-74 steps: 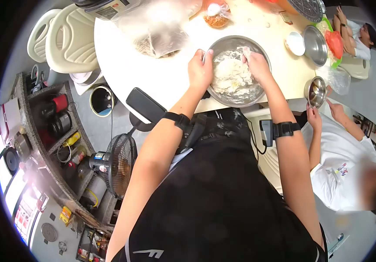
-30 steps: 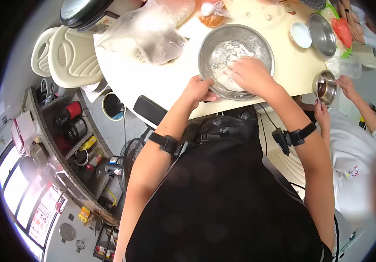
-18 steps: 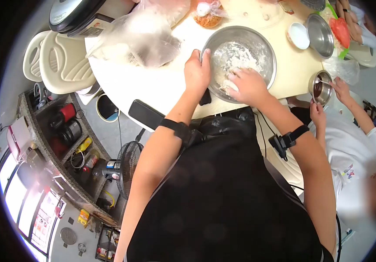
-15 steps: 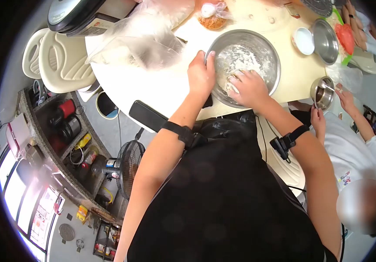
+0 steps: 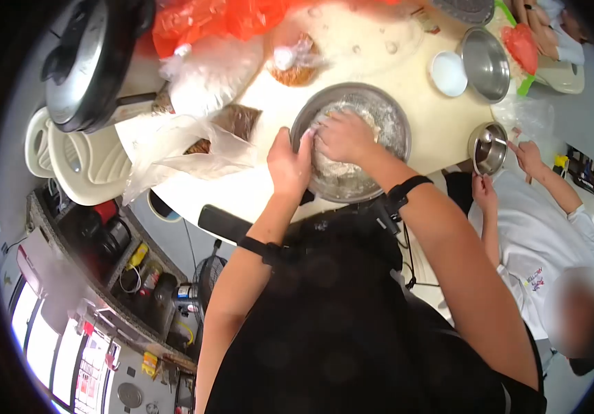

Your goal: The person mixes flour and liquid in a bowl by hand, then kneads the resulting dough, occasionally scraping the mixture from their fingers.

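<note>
A metal mixing bowl [image 5: 403, 124] stands on the table near its front edge, with white flour [image 5: 342, 169] and clumpy dough inside. My left hand [image 5: 290, 165] is closed on the bowl's left rim, thumb at the edge. Inside the bowl, my right hand [image 5: 347, 138] is pressed into the floury mixture near the left wall. Its fingers are curled into the dough, their tips partly hidden.
A black phone [image 5: 222, 222] lies at the table's edge. Clear plastic bags [image 5: 207, 155], a tied bag of orange-brown food [image 5: 295, 69] and a black appliance [image 5: 93, 65] are left. At right, a person holds a small metal pot [image 5: 488, 148] near a white bowl [image 5: 448, 74].
My view has shifted, so the bowl sits lower and further left. My right hand has moved across the bowl toward its left side, close to my left hand, which still grips the rim.
</note>
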Demonstrator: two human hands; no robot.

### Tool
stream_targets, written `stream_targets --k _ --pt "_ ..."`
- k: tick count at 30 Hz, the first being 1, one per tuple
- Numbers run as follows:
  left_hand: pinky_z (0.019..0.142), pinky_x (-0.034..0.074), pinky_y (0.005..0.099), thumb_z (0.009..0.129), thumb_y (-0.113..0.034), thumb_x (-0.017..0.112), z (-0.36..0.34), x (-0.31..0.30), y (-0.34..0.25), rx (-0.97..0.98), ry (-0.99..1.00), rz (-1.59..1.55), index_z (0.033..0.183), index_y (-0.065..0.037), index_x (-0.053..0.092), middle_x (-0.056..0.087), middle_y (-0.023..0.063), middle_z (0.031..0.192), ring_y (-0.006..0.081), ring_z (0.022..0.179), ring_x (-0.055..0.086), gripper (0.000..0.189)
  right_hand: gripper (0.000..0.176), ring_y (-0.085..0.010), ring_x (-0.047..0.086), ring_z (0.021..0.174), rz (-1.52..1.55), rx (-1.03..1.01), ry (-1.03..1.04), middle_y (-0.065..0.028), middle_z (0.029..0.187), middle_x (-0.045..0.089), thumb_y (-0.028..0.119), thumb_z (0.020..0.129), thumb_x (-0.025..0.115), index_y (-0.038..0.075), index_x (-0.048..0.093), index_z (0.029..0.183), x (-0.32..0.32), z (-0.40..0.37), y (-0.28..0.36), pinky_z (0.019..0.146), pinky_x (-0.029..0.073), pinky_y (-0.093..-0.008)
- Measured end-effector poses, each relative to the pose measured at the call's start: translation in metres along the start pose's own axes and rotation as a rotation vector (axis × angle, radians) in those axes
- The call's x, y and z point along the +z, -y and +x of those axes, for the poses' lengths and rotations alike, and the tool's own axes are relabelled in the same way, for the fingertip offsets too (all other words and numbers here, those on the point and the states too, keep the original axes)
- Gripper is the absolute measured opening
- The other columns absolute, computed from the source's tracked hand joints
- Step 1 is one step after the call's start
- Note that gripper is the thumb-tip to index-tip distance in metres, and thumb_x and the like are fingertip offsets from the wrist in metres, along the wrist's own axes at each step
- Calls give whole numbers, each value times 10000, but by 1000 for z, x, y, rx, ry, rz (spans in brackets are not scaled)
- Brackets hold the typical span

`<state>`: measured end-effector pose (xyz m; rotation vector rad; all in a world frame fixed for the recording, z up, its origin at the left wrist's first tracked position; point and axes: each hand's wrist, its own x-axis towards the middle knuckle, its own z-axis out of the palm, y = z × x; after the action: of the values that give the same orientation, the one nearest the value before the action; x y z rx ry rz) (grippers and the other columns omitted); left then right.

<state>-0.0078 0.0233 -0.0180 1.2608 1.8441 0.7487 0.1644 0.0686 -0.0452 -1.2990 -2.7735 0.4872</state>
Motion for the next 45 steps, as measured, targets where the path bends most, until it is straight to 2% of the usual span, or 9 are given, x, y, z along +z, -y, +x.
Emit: stream_targets --k 5,8,9,12,13,22,25,31,45 --pt "752 490 538 1071 -392 563 0 -6 -4 28 -7 10 905 9 590 652 307 851 506 814 619 434 427 -391 726 969 165 191 184 -184 993 766 378 1035 495 63 780 990 -20 24 7 891 559 -494" --pt "748 488 545 1080 -393 543 -4 -10 7 143 -24 -4 893 15 589 652 309 855 517 818 620 451 458 -417 715 1002 548 288 6 -211 1023 760 388 1064 482 25 759 1026 -12 14 -4 907 555 -498" --pt "745 487 542 1086 -397 533 -8 -15 6 118 17 9 894 19 595 643 313 836 528 817 615 462 579 -420 675 1162 590 342 127 -252 1221 717 518 996 598 19 686 1278 -27 9 -9 1000 534 -503" --pt "767 498 526 1066 -447 556 -15 -16 2 10 1 -47 900 33 616 652 321 832 533 829 621 511 911 -412 565 1353 136 264 169 -263 1440 598 563 832 785 76 485 1542 -35 -31 5 1108 477 -513" --pt "781 503 521 1055 -462 568 -15 -13 3 -10 -19 -89 909 39 625 665 326 855 528 839 632 525 1199 -422 444 1466 153 283 370 -247 1561 482 542 674 908 135 334 1644 -52 -30 11 1179 417 -532" --pt "830 522 570 1055 -477 534 -24 -28 3 21 61 184 1011 8 653 704 319 930 522 929 670 502 1038 -374 482 1391 -120 247 45 -178 1476 511 367 708 908 141 411 1590 -69 -44 34 1092 451 -553" --pt "833 524 574 1054 -468 531 -26 -34 4 41 90 190 1009 9 660 708 314 933 517 932 676 496 644 -374 558 1270 -162 331 -215 -173 1347 578 253 830 788 98 580 1419 -88 -39 49 1029 486 -505" --pt "809 509 562 1045 -522 544 -21 -28 12 60 82 179 913 11 622 690 304 902 512 907 662 555 266 -408 661 1101 202 -5 209 -227 1104 689 42 868 650 31 692 1130 -41 -46 59 958 530 -503" --pt "754 525 584 1059 -378 546 -18 -23 14 148 -6 164 907 6 646 688 302 830 515 817 673 425 316 -422 655 1118 278 46 384 -239 1100 713 33 880 537 -3 742 1118 -25 -70 47 1008 515 -503"
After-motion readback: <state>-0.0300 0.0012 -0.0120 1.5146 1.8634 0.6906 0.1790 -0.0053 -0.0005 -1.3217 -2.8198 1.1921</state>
